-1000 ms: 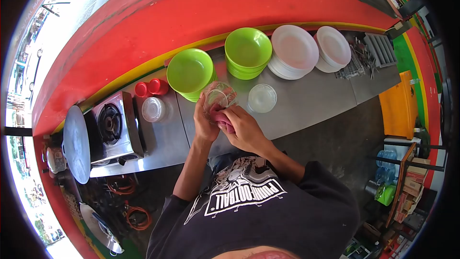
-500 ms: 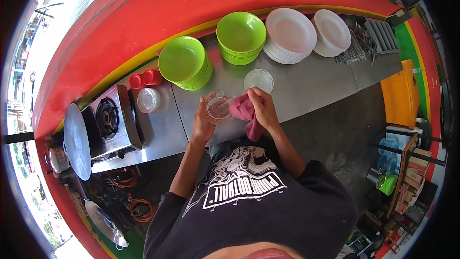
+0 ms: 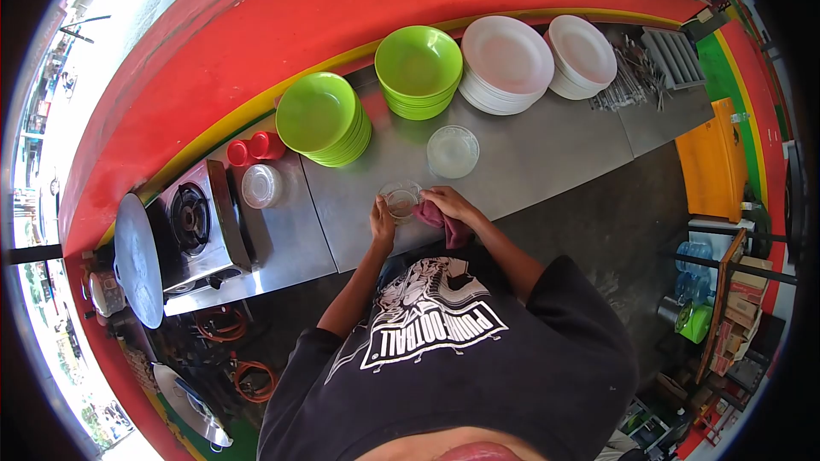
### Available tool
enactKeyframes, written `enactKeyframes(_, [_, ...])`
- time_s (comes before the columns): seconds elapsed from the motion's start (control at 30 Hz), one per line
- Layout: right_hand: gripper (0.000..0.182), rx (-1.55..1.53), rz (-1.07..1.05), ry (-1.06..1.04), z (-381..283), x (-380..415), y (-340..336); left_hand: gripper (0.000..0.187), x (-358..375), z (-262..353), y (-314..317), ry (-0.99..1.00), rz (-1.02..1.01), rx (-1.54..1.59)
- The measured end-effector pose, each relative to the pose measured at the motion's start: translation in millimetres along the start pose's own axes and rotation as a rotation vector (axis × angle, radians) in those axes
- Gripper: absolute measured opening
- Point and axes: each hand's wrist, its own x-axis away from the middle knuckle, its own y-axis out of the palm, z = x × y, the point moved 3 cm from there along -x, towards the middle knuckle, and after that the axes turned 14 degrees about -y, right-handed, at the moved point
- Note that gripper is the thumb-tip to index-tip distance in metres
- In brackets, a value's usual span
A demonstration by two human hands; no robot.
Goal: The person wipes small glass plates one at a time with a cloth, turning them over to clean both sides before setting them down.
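Note:
My left hand [image 3: 382, 224] grips the left rim of a clear glass saucer [image 3: 400, 202] held above the steel counter, near my body. In my right hand [image 3: 450, 202] is a bunched maroon cloth [image 3: 436, 218], pressed to the saucer's right edge; its loose end hangs below the fingers. Part of the saucer is covered by the cloth and the fingers. Just beyond my right hand, more clear glass saucers [image 3: 453, 152] rest on the counter, seemingly stacked.
Tall stacks of green bowls [image 3: 318, 111] and white plates [image 3: 507, 55] line the back of the counter [image 3: 530, 154]. Cutlery [image 3: 629, 81] lies far right. At left are red cups [image 3: 266, 146], small clear dishes [image 3: 261, 186] and a gas stove [image 3: 201, 226].
Both hands have drawn the saucer closer to my body. My right hand has lowered from above the saucer to its right rim, cloth still held.

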Motion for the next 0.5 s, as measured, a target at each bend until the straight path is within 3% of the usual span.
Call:
enactKeyframes(0.1, [0.044,0.030,0.022,-0.023,4.3,0.8,0.3,0.053,-0.3,-3.1,-2.1,-0.062,0.076,-0.152])
enactKeyframes(0.3, [0.048,0.081,0.188,-0.076,12.8,-1.0,-7.2,0.046,-13.5,2.8,-1.4,-0.158,-0.100,-0.346])
enactKeyframes(0.5, [0.051,0.127,0.290,-0.071,-0.6,1.5,-16.1,0.046,-10.7,30.2,11.6,-0.185,-0.097,-0.541])
